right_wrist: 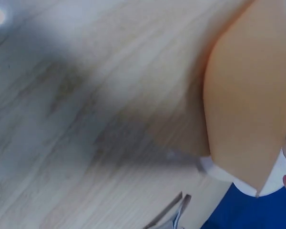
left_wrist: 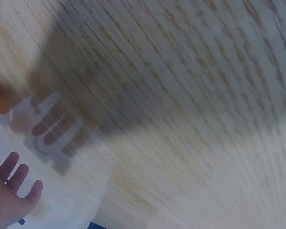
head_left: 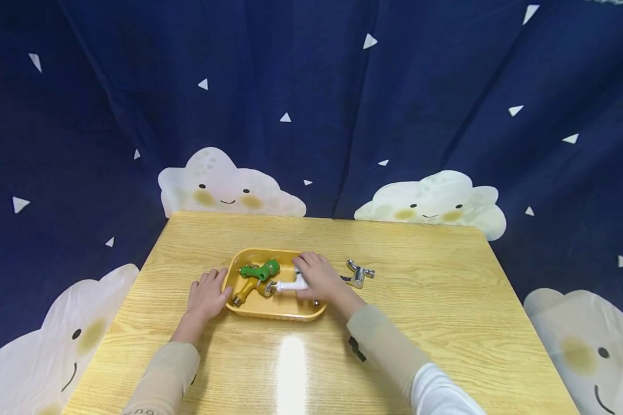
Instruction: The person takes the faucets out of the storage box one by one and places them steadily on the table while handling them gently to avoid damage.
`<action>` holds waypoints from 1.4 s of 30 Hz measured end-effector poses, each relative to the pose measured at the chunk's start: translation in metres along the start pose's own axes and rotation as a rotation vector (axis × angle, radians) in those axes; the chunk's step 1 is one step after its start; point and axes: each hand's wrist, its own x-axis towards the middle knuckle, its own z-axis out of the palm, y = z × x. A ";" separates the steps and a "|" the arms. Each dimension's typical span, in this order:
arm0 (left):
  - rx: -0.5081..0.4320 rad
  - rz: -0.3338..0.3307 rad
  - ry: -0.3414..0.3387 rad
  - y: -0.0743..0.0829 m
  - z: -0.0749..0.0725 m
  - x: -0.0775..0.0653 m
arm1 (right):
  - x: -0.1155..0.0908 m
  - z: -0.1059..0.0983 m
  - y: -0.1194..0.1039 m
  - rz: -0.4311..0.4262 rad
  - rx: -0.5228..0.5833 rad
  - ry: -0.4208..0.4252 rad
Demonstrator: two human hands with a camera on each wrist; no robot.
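Note:
In the head view a yellow plastic basin (head_left: 285,315) holds several taps. A green tap (head_left: 262,271) and a mustard-yellow tap (head_left: 246,291) lie in its left half. My right hand (head_left: 319,279) reaches over the basin's right end and grips a white tap (head_left: 291,285), whose threaded end points left; the palm hides the rest of it. A small metal end (head_left: 316,302) peeks out below that hand. My left hand (head_left: 206,295) is at the basin's left end, fingers loose and apart, thumb near the rim. In the left wrist view its fingers (left_wrist: 19,179) look spread.
Just right of the basin, a chrome tap (head_left: 358,275) lies on the wooden table (head_left: 420,323). Behind the table hangs a dark blue curtain (head_left: 322,86) with white triangles and clouds. The basin's wall (right_wrist: 248,105) fills the right side of the right wrist view.

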 end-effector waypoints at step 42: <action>0.005 -0.002 0.014 -0.001 0.002 0.002 | -0.107 -0.016 0.118 0.682 0.192 0.415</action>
